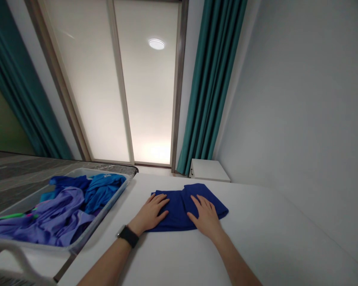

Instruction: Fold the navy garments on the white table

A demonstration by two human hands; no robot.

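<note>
A dark blue garment (pixel 179 208), folded into a compact shape, lies on the white table (pixel 173 258). Its exact kind cannot be told from its folds. My left hand (pixel 150 212) rests flat on the garment's left part, fingers spread, with a black-banded watch on the wrist. On the right part lies my right hand (pixel 205 216), palm down, its fingers also spread. Both hands press on the cloth without gripping it.
Left of the table, a clear plastic bin (pixel 103 216) holds crumpled purple and blue clothes (pixel 62 214). A small white cabinet (pixel 210 171) stands behind the table, near a teal curtain (pixel 214 79). A grey wall (pixel 310 99) runs along the right.
</note>
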